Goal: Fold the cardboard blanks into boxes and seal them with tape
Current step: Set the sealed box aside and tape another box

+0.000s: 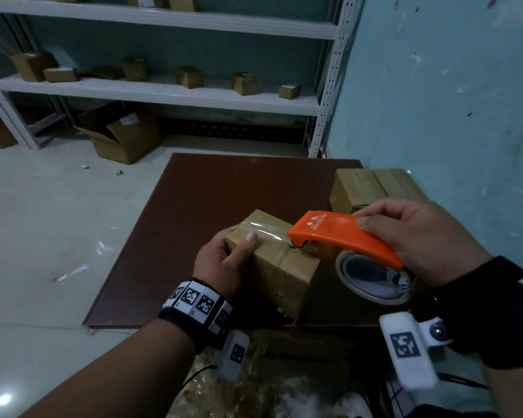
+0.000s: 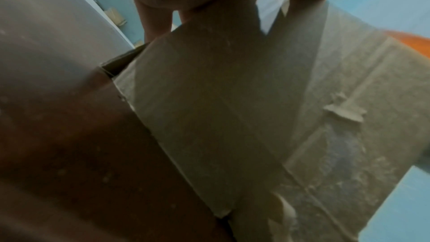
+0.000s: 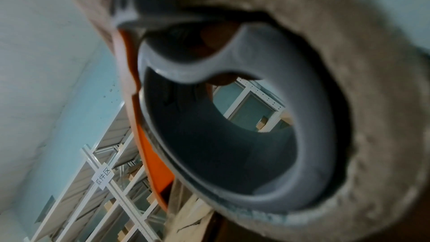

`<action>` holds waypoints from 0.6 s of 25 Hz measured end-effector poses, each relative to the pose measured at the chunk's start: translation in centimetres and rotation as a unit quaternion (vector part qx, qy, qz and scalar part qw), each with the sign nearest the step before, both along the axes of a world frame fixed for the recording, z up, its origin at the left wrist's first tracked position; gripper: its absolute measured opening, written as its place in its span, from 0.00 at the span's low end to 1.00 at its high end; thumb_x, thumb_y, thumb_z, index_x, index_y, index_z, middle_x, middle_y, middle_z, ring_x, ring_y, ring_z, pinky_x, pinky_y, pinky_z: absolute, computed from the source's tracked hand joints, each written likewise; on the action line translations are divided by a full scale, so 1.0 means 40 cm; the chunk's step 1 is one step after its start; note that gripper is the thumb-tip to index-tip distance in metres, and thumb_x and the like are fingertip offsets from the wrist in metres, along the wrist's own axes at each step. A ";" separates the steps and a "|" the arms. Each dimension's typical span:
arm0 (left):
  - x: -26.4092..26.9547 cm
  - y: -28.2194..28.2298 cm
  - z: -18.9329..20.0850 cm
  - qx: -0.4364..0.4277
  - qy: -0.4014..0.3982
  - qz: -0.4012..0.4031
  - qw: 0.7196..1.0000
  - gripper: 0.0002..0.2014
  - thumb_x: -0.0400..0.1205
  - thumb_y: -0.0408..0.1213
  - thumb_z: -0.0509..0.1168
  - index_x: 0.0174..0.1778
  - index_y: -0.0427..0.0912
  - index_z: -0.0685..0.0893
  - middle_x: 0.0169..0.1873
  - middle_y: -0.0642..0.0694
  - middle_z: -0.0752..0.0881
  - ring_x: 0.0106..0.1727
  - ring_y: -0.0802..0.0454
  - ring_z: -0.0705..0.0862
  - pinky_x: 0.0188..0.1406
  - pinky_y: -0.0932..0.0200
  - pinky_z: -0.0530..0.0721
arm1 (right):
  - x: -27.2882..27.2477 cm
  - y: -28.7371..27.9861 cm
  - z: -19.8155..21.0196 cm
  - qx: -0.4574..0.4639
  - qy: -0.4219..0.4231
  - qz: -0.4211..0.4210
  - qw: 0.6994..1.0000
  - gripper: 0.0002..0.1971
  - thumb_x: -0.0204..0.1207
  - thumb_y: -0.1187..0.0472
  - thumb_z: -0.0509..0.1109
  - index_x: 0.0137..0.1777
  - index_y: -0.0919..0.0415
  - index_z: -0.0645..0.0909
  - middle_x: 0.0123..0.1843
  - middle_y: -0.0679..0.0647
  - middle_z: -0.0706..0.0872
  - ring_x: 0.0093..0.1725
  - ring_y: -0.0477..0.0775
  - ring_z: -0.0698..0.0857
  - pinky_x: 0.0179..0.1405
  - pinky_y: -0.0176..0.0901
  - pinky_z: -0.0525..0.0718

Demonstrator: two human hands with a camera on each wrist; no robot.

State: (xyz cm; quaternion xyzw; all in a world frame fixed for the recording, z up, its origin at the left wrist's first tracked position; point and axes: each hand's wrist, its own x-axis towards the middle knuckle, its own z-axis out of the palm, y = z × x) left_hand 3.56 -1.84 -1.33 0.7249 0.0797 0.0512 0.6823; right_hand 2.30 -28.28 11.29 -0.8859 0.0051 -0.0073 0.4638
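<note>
Box: a small cardboard box (image 1: 272, 260) stood closed on the brown counter (image 1: 212, 188), contents hidden.
Left hand (image 1: 224, 260): clamped on the box, thumb on top.
Right hand (image 1: 417, 236): wrapped round the orange tape dispenser (image 1: 341, 236), its nose at the box's top edge.
Tape: a clear strip (image 1: 263, 232) lay across the top, possibly joined to the roll (image 1: 372, 279).
Other boxes: sealed ones (image 1: 372, 188) far right on the counter.
</note>
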 end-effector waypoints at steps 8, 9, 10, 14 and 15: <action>0.003 0.009 0.010 0.006 0.041 -0.023 0.999 0.37 0.71 0.72 0.71 0.72 0.57 0.82 0.64 0.54 0.88 0.65 0.46 0.88 0.63 0.37 0.88 | -0.019 -0.032 -0.060 -0.010 0.001 0.001 1.000 0.03 0.81 0.52 0.74 0.52 0.45 0.89 0.37 0.50 0.93 0.35 0.51 0.92 0.39 0.51 0.88; 0.005 0.011 0.012 0.039 0.028 -0.024 0.999 0.41 0.71 0.73 0.71 0.78 0.57 0.77 0.72 0.55 0.83 0.72 0.46 0.84 0.69 0.38 0.85 | -0.015 -0.032 -0.065 -0.010 -0.002 0.003 1.000 0.03 0.81 0.52 0.74 0.52 0.45 0.88 0.37 0.50 0.93 0.34 0.50 0.92 0.39 0.51 0.88; 0.009 0.015 0.018 0.098 -0.001 -0.019 0.995 0.45 0.73 0.73 0.68 0.84 0.57 0.70 0.79 0.57 0.76 0.79 0.48 0.77 0.76 0.39 0.79 | -0.013 -0.033 -0.067 -0.008 -0.003 0.008 1.000 0.03 0.82 0.52 0.74 0.52 0.45 0.88 0.37 0.49 0.93 0.34 0.50 0.92 0.39 0.50 0.88; 0.013 0.014 0.059 0.517 -0.205 -0.058 0.829 0.40 0.86 0.69 0.50 0.89 0.44 0.62 0.89 0.46 0.58 0.91 0.47 0.51 0.89 0.33 0.52 | -0.004 -0.030 -0.074 -0.006 -0.002 0.027 1.000 0.03 0.81 0.51 0.74 0.52 0.44 0.87 0.36 0.45 0.93 0.35 0.45 0.91 0.38 0.47 0.85; 0.010 0.002 0.072 0.596 -0.220 -0.091 0.767 0.41 0.87 0.71 0.45 0.87 0.42 0.66 0.89 0.43 0.61 0.91 0.45 0.52 0.89 0.30 0.51 | -0.001 -0.029 -0.078 -0.006 -0.005 0.030 1.000 0.03 0.81 0.51 0.74 0.52 0.44 0.87 0.36 0.45 0.93 0.35 0.46 0.91 0.38 0.47 0.86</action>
